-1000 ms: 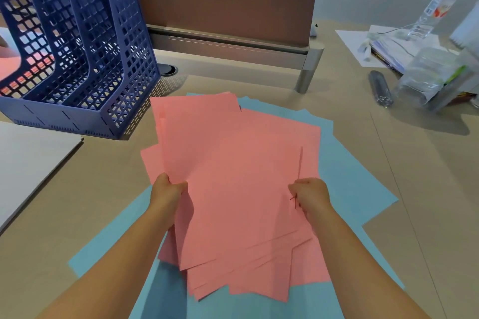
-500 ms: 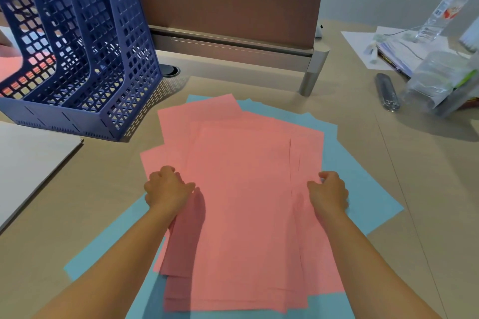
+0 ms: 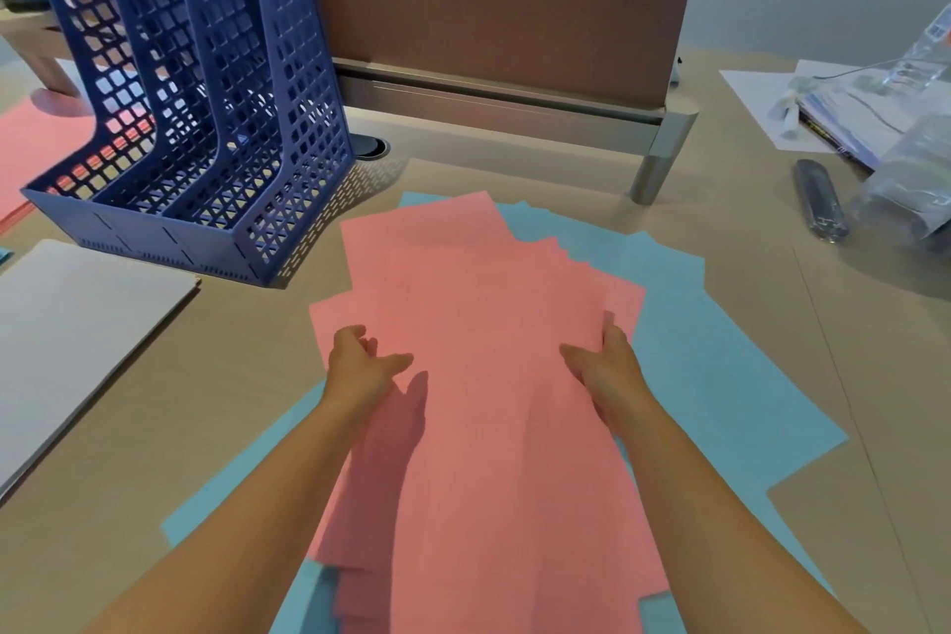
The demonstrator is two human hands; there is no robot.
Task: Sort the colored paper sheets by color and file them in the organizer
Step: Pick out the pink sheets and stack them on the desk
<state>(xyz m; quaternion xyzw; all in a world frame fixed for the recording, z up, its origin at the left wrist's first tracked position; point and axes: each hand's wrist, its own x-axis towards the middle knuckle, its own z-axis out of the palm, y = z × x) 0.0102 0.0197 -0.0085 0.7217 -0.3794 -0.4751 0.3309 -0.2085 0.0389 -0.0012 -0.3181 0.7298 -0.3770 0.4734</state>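
The fanned stack of thin pink paper sheets (image 3: pixel 483 376) lies in the middle of the pale wooden surface (image 3: pixel 849 427), on top of a looser spread of thin light-blue paper sheets (image 3: pixel 720 376) that stick out around it on the left, right and far sides. The pink sheets are not squared: their far corners step out like a fan and several near edges stagger toward the person.

The left hand (image 3: pixel 360 366) rests at the stack's left edge with its fingers loosely spread and holding nothing that can be seen. The right hand (image 3: pixel 602 366) sits at the right edge, thumb on top; its fingers seem to curl under a few sheets, though the paper hides them, so the hold is uncertain.

The main risk is a partial lift: with the stack fanned, the hands may catch only the top sheets and leave pink strays on the blue layer. A blue sheet underneath could also ride along and end up filed with the pink.

The dark blue perforated plastic three-slot organizer (image 3: pixel 206 118) stands well apart at far left. Unaligned edges would likely snag on a slot wall or buckle on entry.
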